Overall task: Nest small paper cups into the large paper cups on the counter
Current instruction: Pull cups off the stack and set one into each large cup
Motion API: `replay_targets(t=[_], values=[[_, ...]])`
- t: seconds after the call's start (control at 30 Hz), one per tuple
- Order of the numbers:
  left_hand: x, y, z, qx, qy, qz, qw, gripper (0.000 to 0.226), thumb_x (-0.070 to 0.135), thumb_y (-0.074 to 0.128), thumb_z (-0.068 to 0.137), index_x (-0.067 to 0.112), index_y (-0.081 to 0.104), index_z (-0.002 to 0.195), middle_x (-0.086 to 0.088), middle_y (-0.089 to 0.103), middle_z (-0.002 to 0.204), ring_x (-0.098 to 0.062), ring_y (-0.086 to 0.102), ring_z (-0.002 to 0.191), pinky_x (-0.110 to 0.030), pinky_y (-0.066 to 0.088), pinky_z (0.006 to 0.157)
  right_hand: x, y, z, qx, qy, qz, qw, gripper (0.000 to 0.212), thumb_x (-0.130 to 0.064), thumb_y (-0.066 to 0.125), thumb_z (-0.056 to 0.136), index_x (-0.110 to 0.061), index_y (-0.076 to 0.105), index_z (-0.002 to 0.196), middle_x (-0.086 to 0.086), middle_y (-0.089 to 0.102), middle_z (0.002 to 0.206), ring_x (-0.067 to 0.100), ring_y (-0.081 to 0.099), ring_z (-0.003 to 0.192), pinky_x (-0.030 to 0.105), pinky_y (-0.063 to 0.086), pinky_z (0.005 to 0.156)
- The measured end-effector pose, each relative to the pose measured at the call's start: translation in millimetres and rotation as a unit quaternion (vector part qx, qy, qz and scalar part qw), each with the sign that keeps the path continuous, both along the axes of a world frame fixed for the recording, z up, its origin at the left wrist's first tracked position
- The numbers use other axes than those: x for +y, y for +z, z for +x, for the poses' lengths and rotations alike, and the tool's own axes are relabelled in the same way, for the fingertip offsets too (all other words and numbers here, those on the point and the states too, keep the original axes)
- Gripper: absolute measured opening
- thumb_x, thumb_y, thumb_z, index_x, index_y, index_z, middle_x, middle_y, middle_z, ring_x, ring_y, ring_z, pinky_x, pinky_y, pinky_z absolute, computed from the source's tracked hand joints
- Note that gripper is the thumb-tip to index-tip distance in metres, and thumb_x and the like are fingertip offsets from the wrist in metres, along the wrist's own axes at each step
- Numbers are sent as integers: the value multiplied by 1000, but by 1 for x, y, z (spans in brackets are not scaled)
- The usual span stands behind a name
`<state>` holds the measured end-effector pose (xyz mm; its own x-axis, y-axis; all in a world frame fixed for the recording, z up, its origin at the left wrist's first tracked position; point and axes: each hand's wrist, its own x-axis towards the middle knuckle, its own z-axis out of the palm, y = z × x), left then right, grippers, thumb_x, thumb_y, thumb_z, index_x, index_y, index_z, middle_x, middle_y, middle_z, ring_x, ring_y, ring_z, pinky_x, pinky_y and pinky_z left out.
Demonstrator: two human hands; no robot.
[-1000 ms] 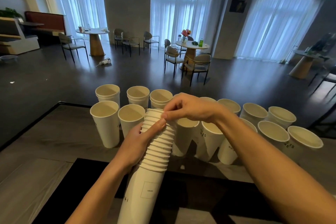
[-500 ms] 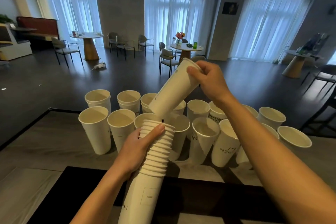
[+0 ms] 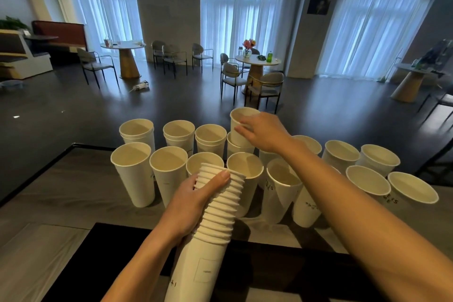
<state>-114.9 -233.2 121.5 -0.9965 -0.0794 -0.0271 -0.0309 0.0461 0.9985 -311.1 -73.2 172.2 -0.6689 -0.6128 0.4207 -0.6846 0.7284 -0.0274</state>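
My left hand (image 3: 193,200) grips a tall stack of small white paper cups (image 3: 218,206) near its top, thumb on the rims. My right hand (image 3: 263,131) holds one small cup (image 3: 239,121) upright, its base lowered into the mouth of a large cup (image 3: 232,147) in the back row. Several large white paper cups stand in two rows on the counter (image 3: 61,193); three back-row ones at the left (image 3: 137,131) show a second rim inside. Front-row cups (image 3: 132,171) look hollow.
A black mat (image 3: 269,270) covers the counter's near part under my arms. The counter's far edge (image 3: 49,164) drops to a dark floor. Beyond are round tables (image 3: 126,56) and chairs (image 3: 267,86). Cups at the right (image 3: 411,189) lean outward.
My right hand pulled one small cup off the stack, lifted it tilted, then carried it forward and set it upright into a back-row large cup. My left hand kept holding the stack.
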Motion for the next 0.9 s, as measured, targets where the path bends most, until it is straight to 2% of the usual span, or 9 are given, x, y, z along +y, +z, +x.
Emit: replay_targets(t=[0.17, 0.33, 0.47, 0.57, 0.63, 0.73, 0.8, 0.9], values=[[-1, 1, 0, 10, 3, 8, 1000, 57, 62, 62, 69, 23, 69, 110, 3, 79, 98, -12, 75, 90, -26, 52, 78, -6, -22, -9, -140, 9, 43, 989, 34, -44, 47, 100, -23, 69, 84, -5, 64, 76, 12, 59, 66, 24, 39, 59], [-3, 0, 0, 10, 8, 5, 1000, 51, 65, 68, 77, 24, 69, 109, 4, 79, 99, -10, 75, 90, -27, 51, 78, -6, -32, -15, -198, 6, 16, 980, 36, -45, 52, 98, -25, 69, 75, -7, 62, 68, 12, 60, 60, 21, 43, 57], [-3, 1, 0, 14, 11, 6, 1000, 54, 62, 60, 68, 26, 69, 106, 5, 79, 95, -9, 75, 87, -24, 52, 75, -8, -31, -16, -233, 13, 11, 972, 33, -49, 55, 94, -25, 72, 79, -6, 65, 72, 13, 63, 64, 19, 47, 58], [-2, 2, 0, 16, 9, 9, 1000, 57, 63, 61, 68, 23, 69, 108, 2, 79, 96, -14, 76, 89, -26, 52, 76, -10, -32, -14, -228, 19, -1, 974, 34, -47, 53, 96, -28, 66, 72, -7, 61, 67, 10, 58, 59, 20, 44, 57], [0, 3, 1, 19, 10, 11, 1000, 59, 64, 63, 69, 21, 70, 110, 0, 79, 98, -15, 76, 90, -27, 53, 77, -8, -28, -10, -197, 27, -28, 980, 30, -43, 51, 98, -25, 69, 83, -9, 64, 74, 10, 59, 65, 23, 46, 62], [2, 3, 0, 19, 10, 5, 1000, 55, 64, 69, 78, 19, 71, 110, -3, 79, 99, -20, 75, 94, -32, 55, 83, -2, -18, 0, -147, 20, -103, 984, 26, -40, 54, 97, -23, 71, 109, -9, 69, 99, 10, 63, 86, 27, 53, 76], [4, 3, 0, 20, 7, -1, 1000, 56, 64, 67, 77, 20, 71, 110, -2, 79, 100, -19, 75, 94, -33, 54, 84, 1, -12, 13, -143, 25, -155, 977, 24, -38, 58, 96, -22, 72, 106, -8, 70, 98, 8, 63, 87, 29, 54, 77], [9, 5, 1, 23, 5, 7, 1000, 54, 64, 64, 74, 23, 71, 109, 0, 79, 99, -15, 75, 91, -29, 52, 80, 9, 3, 43, -237, 74, -227, 942, 21, -36, 60, 95, -19, 74, 95, -7, 73, 85, 9, 68, 80, 29, 57, 78]])
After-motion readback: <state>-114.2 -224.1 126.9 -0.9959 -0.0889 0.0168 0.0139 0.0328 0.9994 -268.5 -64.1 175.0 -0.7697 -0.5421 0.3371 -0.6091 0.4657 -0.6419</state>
